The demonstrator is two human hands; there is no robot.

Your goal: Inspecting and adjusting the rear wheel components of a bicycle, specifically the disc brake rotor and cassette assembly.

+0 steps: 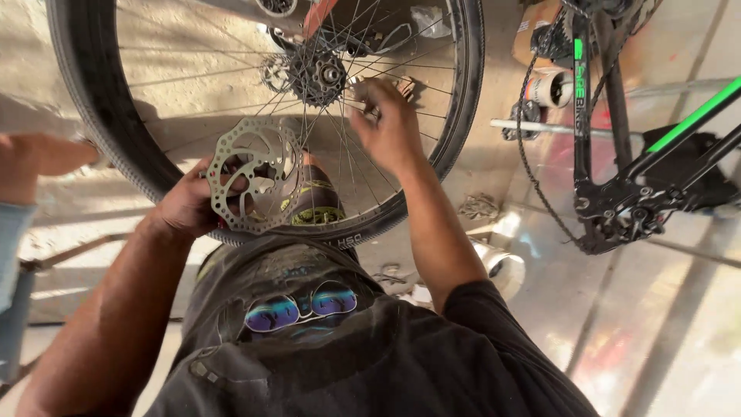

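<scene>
**Disc in my left hand, right hand at the spokes**

The brake disc (pixel 255 184) sits in my left hand (pixel 189 205), held flat toward me in front of the lower part of the wheel (pixel 100 108); my fingers close narrowly around its left edge and centre, thumb across the face; the disc is round, grey metal, drilled with holes around its rim and cut out in the middle. My right hand (pixel 386 123) is up among the spokes (pixel 363 166), just right of the hub (pixel 318 76); the fingers are curled and pinched together, but I cannot tell whether they hold anything, as the tips blur against the spokes. The wheel stands upright before me, its tyre touching the ground near my shoe (pixel 315 202), which shows behind the disc. My dark shirt (pixel 347 355) fills the bottom of the view. To the right, well apart from the wheel, a black and green bike frame (pixel 641 170) stands with its chain (pixel 532 170) hanging loose; a white tub (pixel 502 270) lies on the floor near my right elbow. At the far left edge another person's arm (pixel 38 154) reaches in, apart from my hands.
</scene>
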